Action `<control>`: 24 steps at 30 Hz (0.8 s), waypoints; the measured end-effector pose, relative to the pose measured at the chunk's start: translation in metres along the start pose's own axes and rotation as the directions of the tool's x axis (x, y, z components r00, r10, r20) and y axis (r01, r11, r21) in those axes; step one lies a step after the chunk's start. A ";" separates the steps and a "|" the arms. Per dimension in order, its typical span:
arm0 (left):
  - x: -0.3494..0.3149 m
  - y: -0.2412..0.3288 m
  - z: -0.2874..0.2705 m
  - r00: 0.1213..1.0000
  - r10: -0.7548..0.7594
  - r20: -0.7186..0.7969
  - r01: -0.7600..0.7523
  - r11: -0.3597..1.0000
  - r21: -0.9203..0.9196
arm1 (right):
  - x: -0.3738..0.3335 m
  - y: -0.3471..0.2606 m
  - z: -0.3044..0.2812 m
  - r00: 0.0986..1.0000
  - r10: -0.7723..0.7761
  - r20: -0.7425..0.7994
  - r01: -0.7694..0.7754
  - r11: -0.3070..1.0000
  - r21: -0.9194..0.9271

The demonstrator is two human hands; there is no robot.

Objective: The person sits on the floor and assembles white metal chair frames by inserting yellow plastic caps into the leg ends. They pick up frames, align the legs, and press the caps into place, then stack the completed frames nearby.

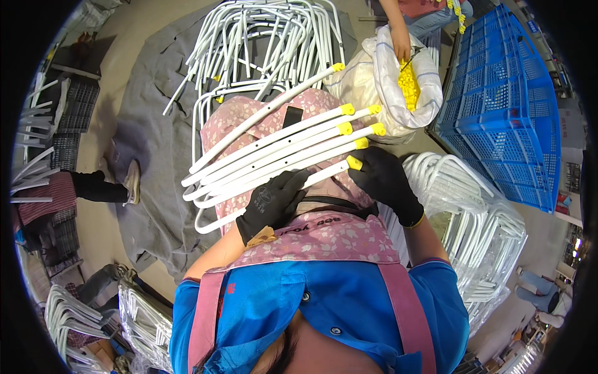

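Observation:
Several white bent metal tubes [268, 154] lie side by side across my lap, and yellow end caps [346, 128] sit on their right ends. My left hand [272, 202], in a black glove, is closed around the tube nearest my body [327, 174]. At that tube's right end, the black-gloved fingers of my right hand [385, 181] grip its yellow end cap [354, 163]. The right fingertips are partly hidden behind the cap. Under the tubes is a pink flowered apron [227, 118].
A heap of white tube frames [261, 37] lies on a grey cloth [146, 118] ahead. Another person's hand [400, 42] reaches into a white sack [430, 93] of yellow caps. Blue plastic crates [498, 93] stand at the right, beyond plastic-wrapped tubes [479, 230].

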State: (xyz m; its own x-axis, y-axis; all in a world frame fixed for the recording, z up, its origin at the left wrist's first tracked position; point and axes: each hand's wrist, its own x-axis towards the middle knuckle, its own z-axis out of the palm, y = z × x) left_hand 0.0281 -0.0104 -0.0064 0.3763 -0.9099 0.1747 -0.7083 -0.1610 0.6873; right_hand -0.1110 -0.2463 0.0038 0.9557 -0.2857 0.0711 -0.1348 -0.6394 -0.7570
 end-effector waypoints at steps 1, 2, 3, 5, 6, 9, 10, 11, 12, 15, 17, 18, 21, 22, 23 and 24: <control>0.002 -0.002 0.002 0.999 0.036 -0.002 -0.036 0.999 0.020 | 0.000 -0.001 0.000 0.997 -0.063 -0.036 0.062 0.997 -0.035; 0.003 -0.003 0.003 0.997 0.071 -0.003 -0.071 0.997 0.038 | 0.001 -0.002 -0.001 0.990 -0.129 -0.056 0.125 0.990 -0.064; 0.002 -0.004 0.004 0.998 0.065 0.025 -0.066 0.996 0.059 | 0.001 -0.002 -0.002 0.991 -0.125 -0.054 0.120 0.989 -0.082; 0.001 -0.005 0.005 0.995 0.047 0.089 -0.055 0.994 0.097 | 0.000 -0.003 -0.003 0.993 -0.114 -0.003 0.113 0.988 -0.100; 0.000 -0.006 0.005 0.995 0.046 0.088 -0.055 0.993 0.100 | 0.000 -0.004 -0.003 0.996 -0.089 0.026 0.091 0.989 -0.113; -0.001 -0.008 0.007 0.995 0.035 0.095 -0.044 0.995 0.093 | -0.002 -0.004 -0.001 0.992 -0.016 0.128 0.030 0.994 -0.106; -0.001 -0.008 0.008 0.996 0.033 0.088 -0.040 0.996 0.084 | -0.003 -0.005 0.001 0.991 -0.011 0.134 0.022 0.997 -0.080; -0.001 -0.009 0.009 0.996 0.030 0.083 -0.036 0.997 0.073 | -0.003 -0.005 0.002 0.990 -0.007 0.140 0.015 0.998 -0.053; 0.000 -0.009 0.009 0.997 0.037 0.072 -0.042 0.996 0.076 | -0.004 -0.004 0.003 0.995 -0.056 0.085 0.061 0.996 -0.064; 0.000 -0.010 0.010 0.997 0.048 0.056 -0.051 0.997 0.066 | -0.005 -0.003 0.003 0.991 -0.133 -0.011 0.131 0.986 -0.101; 0.000 -0.009 0.010 0.998 0.046 0.049 -0.048 0.998 0.039 | -0.005 -0.001 0.000 0.997 -0.073 -0.002 0.072 0.991 -0.112; 0.000 -0.009 0.010 0.997 0.039 0.059 -0.042 0.998 0.044 | -0.006 -0.001 -0.002 0.995 -0.100 0.029 0.104 0.982 -0.160; 0.001 -0.008 0.010 0.996 0.038 0.077 -0.042 0.998 0.047 | -0.006 -0.001 -0.006 0.988 -0.140 0.067 0.151 0.965 -0.212; 0.002 -0.008 0.009 0.996 0.040 0.078 -0.044 0.998 0.048 | -0.007 -0.002 -0.006 0.985 -0.154 0.077 0.166 0.968 -0.188; 0.002 -0.007 0.009 0.996 0.043 0.079 -0.047 0.998 0.048 | -0.007 -0.004 -0.007 0.978 -0.175 0.117 0.193 0.967 -0.168; 0.002 -0.007 0.008 0.996 0.041 0.080 -0.045 0.998 0.051 | -0.007 -0.005 -0.006 0.976 -0.201 0.088 0.215 0.956 -0.198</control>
State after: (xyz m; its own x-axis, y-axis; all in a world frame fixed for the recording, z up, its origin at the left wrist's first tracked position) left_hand 0.0289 -0.0145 -0.0164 0.2985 -0.9432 0.1459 -0.7538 -0.1393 0.6421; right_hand -0.1187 -0.2456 0.0112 0.9825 -0.0874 0.1646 0.0248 -0.8141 -0.5802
